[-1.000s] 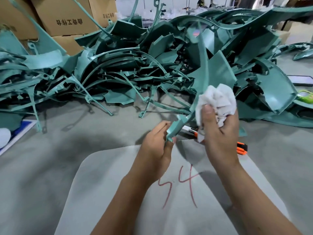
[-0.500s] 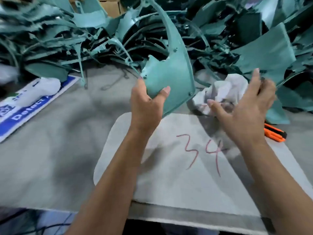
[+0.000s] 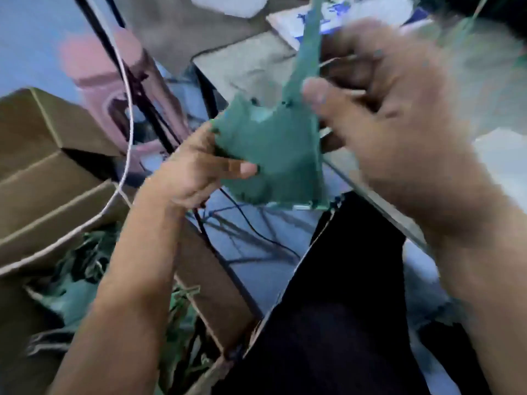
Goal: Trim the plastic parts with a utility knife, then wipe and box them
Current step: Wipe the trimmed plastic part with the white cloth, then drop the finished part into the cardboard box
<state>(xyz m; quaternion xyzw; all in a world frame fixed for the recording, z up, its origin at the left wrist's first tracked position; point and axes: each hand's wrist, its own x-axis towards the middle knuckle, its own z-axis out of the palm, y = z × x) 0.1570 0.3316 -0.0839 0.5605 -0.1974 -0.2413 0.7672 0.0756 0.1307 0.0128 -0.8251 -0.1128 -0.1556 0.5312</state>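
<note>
The left hand (image 3: 196, 172) pinches one green plastic part (image 3: 271, 149) between thumb and fingers, holding it up above the floor; the blurred right hand (image 3: 399, 132) sits by the part's narrow strip, its grip impossible to tell. Lower left, one open cardboard box (image 3: 57, 178) holds several green parts (image 3: 77, 286).

Green part (image 3: 271, 146) looked like matt plastic, thin, smooth-faced. Box (image 3: 54, 178) at left was plain brown corrugated cardboard, matt. White cable (image 3: 127, 109) had a glossy plastic sheath. Heavy blur otherwise.
</note>
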